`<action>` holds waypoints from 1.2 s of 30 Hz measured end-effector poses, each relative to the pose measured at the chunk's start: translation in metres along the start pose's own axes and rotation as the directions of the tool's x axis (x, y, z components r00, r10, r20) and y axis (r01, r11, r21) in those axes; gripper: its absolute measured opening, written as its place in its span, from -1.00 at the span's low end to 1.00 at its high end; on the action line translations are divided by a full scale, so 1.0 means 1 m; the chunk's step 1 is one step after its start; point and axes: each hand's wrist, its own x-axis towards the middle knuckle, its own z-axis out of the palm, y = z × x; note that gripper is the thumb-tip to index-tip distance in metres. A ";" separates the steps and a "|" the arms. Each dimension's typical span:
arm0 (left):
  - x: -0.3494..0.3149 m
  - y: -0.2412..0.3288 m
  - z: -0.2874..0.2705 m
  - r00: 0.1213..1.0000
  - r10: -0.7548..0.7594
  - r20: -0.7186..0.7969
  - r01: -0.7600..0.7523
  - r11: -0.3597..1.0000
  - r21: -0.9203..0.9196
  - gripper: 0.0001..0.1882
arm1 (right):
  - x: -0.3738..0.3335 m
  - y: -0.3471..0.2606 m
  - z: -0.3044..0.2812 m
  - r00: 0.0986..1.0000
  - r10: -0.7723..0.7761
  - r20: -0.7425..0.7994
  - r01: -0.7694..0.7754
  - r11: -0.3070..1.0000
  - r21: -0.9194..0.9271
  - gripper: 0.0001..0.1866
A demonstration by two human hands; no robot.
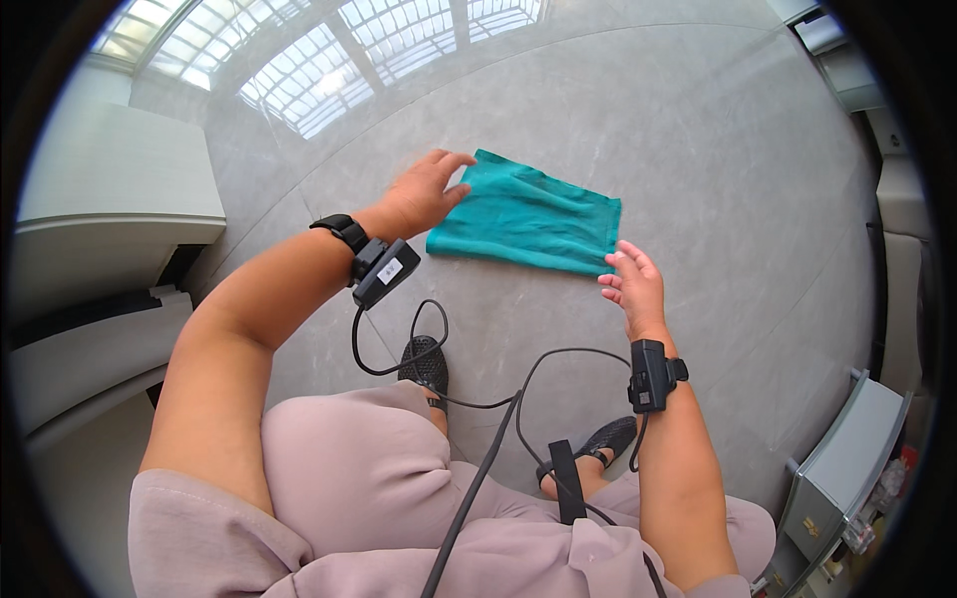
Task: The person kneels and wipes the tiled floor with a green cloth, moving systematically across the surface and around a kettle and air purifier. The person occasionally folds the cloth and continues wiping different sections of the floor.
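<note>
L hand (pixel 424 192) spread, thumb apart from fingers, at far-L corner of teal cloth (pixel 528 214); R hand (pixel 638 284) loosely spread at near-R corner, contact unclear for both. Cloth lies slightly rumpled mid-floor, so step in hand is judged to be corner handling/squaring, and next move calls for a thumb-to-finger pinch. Floor (pixel 718 149) offers room beyond cloth's far edge; limits: pale cabinet (pixel 120 169) at L edge, drawer unit (pixel 842 458) at near-R corner, L shoe (pixel 426 364) nearside.
</note>
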 end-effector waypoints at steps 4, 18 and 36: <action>-0.018 0.003 0.029 0.936 0.127 0.329 -0.129 0.992 -0.013 -0.54 | 0.011 0.030 0.001 0.984 -0.149 0.095 0.177 0.826 -0.535 -0.60; -0.018 -0.022 0.044 0.878 0.247 0.409 -0.339 0.926 0.169 -0.89 | 0.030 0.049 -0.013 0.751 -0.537 0.385 0.620 0.373 -0.690 -0.90; 0.057 -0.025 0.055 0.959 -0.084 0.270 0.032 0.982 0.189 -0.82 | 0.078 0.039 -0.005 0.872 -0.469 0.139 0.393 0.502 -0.771 -0.63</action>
